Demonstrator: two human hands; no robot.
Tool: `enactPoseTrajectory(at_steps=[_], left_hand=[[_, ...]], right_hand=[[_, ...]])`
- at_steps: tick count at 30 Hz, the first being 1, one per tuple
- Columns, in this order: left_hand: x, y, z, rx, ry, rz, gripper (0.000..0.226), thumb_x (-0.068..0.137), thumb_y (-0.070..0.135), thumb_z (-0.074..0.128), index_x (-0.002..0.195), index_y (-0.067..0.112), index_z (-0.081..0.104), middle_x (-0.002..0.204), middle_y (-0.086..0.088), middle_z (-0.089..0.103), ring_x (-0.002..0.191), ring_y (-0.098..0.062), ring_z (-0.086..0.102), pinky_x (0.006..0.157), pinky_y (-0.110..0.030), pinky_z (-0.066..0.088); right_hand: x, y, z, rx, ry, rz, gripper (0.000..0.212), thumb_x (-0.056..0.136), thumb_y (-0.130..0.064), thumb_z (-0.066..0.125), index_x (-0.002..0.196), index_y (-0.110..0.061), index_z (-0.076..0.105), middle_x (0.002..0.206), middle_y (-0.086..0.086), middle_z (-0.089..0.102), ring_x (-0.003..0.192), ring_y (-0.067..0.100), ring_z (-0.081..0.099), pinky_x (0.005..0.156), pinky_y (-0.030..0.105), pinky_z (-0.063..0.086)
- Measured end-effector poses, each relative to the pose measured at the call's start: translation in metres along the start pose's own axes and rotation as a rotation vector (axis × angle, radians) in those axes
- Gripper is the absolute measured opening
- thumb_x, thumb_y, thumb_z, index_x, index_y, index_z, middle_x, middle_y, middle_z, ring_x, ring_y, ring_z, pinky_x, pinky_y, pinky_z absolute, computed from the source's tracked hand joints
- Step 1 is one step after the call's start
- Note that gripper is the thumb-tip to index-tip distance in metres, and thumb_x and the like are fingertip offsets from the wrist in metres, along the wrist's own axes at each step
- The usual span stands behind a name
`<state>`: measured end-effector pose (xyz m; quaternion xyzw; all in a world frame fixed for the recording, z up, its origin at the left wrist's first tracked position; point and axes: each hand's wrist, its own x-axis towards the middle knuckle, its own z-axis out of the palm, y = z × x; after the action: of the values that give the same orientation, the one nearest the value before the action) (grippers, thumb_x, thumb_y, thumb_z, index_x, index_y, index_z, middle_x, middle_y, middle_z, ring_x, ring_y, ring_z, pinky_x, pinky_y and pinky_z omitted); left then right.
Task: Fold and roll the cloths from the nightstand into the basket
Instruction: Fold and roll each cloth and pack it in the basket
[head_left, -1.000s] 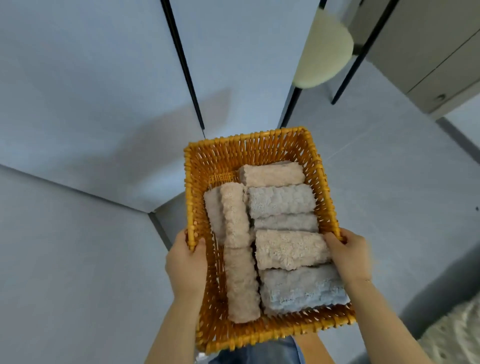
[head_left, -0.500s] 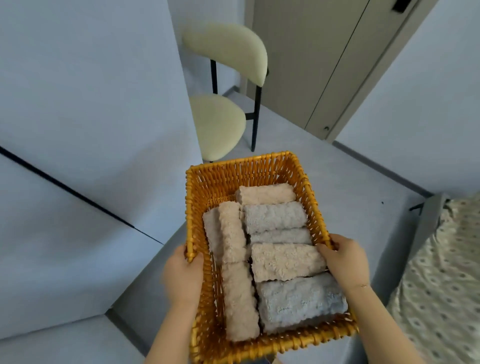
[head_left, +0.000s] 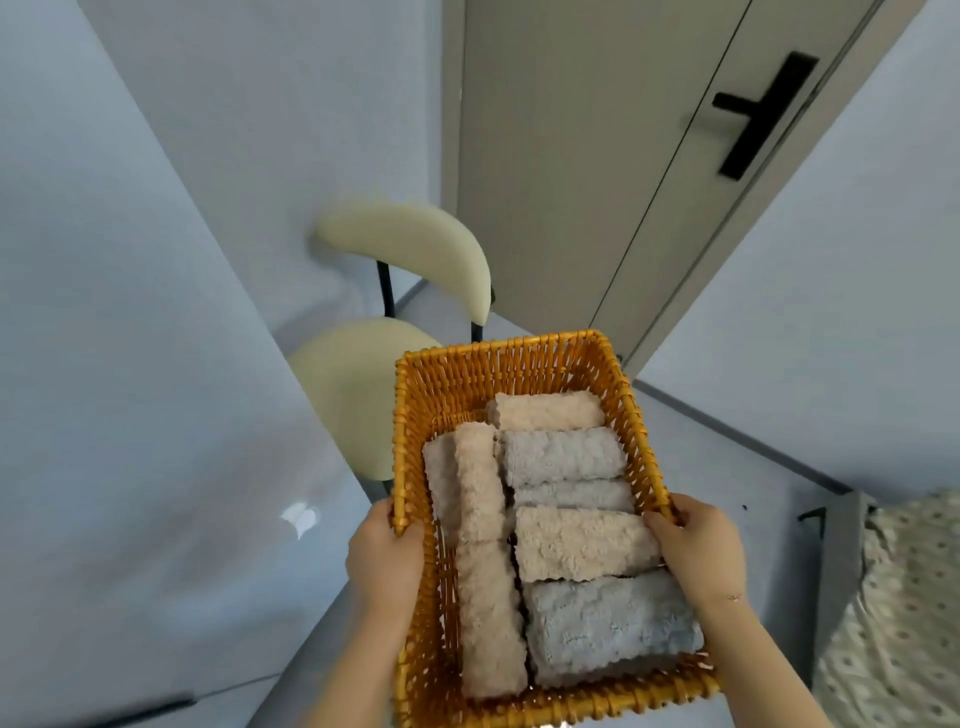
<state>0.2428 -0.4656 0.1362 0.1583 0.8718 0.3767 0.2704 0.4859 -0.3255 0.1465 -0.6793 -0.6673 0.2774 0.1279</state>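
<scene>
Bedroom corner w/ chair (head_left: 384, 332) beyond basket (head_left: 498, 358): left hand (head_left: 384, 561) & right hand (head_left: 696, 551) clenched on side rims, so carry level, keep rolled cloths (head_left: 571, 540) packed.

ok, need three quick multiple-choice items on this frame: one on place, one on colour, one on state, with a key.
1. Where do the rolled cloths lie?
A. on the chair seat
B. in the basket
C. on the floor

2. What colour is the basket?
A. orange-yellow
B. white
C. black

3. How is the basket held?
A. by one hand from below
B. by no hand
C. by both hands at its side rims

Key:
1 B: the rolled cloths lie packed inside the basket, in front of the chair.
2 A: its woven wicker is orange-yellow.
3 C: the left hand grips the left rim and the right hand the right rim.
</scene>
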Motion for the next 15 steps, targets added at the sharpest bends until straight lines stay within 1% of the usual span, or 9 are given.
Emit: enactPoseTrajectory(at_steps=[2, 5, 7, 10, 11, 13, 15], left_hand=[[0.029, 0.028, 0.008, 0.009, 0.000, 0.015, 0.007, 0.088, 0.011, 0.057, 0.086, 0.013, 0.063, 0.073, 0.002, 0.062, 0.066, -0.010, 0.054, 0.055, -0.027, 0.037], [0.066, 0.063, 0.019, -0.015, 0.000, 0.004, 0.007, 0.090, 0.011, 0.057, 0.088, 0.016, 0.062, 0.074, 0.003, 0.063, 0.065, -0.007, 0.054, 0.052, -0.021, 0.033], [0.098, 0.081, 0.030, -0.028, 0.027, -0.026, 0.007, 0.090, 0.013, 0.057, 0.091, 0.017, 0.062, 0.074, 0.002, 0.064, 0.065, -0.010, 0.057, 0.052, -0.024, 0.036], [0.147, 0.103, 0.043, -0.052, 0.092, -0.081, 0.007, 0.090, 0.012, 0.058, 0.091, 0.017, 0.062, 0.077, 0.000, 0.065, 0.071, -0.018, 0.059, 0.059, -0.030, 0.040], [0.164, 0.112, 0.049, -0.065, 0.131, -0.114, 0.007, 0.091, 0.012, 0.058, 0.091, 0.018, 0.060, 0.080, -0.001, 0.065, 0.073, -0.019, 0.059, 0.062, -0.031, 0.040], [0.187, 0.122, 0.050, -0.078, 0.192, -0.187, 0.007, 0.091, 0.014, 0.058, 0.093, 0.020, 0.059, 0.088, -0.004, 0.066, 0.079, -0.021, 0.059, 0.069, -0.033, 0.043], [0.213, 0.133, 0.048, -0.079, 0.262, -0.225, 0.012, 0.091, 0.016, 0.058, 0.102, 0.017, 0.061, 0.094, -0.005, 0.066, 0.085, -0.023, 0.060, 0.076, -0.037, 0.047]], right_hand=[[0.036, -0.022, -0.008, -0.003, 0.003, -0.003, 0.019, 0.085, -0.014, 0.060, 0.072, 0.000, 0.062, 0.057, 0.016, 0.055, 0.051, 0.019, 0.045, 0.048, 0.029, 0.034], [0.087, -0.056, -0.014, -0.018, -0.017, -0.034, 0.021, 0.085, -0.013, 0.059, 0.067, -0.004, 0.059, 0.054, 0.007, 0.049, 0.050, 0.018, 0.044, 0.046, 0.028, 0.031], [0.128, -0.076, -0.007, -0.007, -0.037, -0.060, 0.020, 0.085, -0.013, 0.060, 0.067, -0.006, 0.059, 0.055, 0.007, 0.051, 0.051, 0.019, 0.046, 0.047, 0.029, 0.033], [0.188, -0.107, 0.013, -0.005, -0.100, -0.129, 0.019, 0.085, -0.013, 0.060, 0.067, -0.007, 0.059, 0.058, 0.011, 0.058, 0.054, 0.022, 0.053, 0.048, 0.030, 0.035], [0.214, -0.120, 0.020, -0.006, -0.144, -0.168, 0.020, 0.085, -0.012, 0.060, 0.066, -0.006, 0.057, 0.057, 0.012, 0.057, 0.053, 0.022, 0.052, 0.047, 0.030, 0.034], [0.245, -0.144, 0.030, -0.044, -0.232, -0.236, 0.026, 0.083, -0.013, 0.061, 0.060, -0.010, 0.049, 0.051, 0.006, 0.048, 0.048, 0.018, 0.043, 0.046, 0.029, 0.027], [0.277, -0.172, 0.041, -0.080, -0.274, -0.342, 0.030, 0.083, -0.014, 0.061, 0.058, -0.014, 0.043, 0.049, 0.000, 0.042, 0.046, 0.014, 0.038, 0.043, 0.025, 0.023]])
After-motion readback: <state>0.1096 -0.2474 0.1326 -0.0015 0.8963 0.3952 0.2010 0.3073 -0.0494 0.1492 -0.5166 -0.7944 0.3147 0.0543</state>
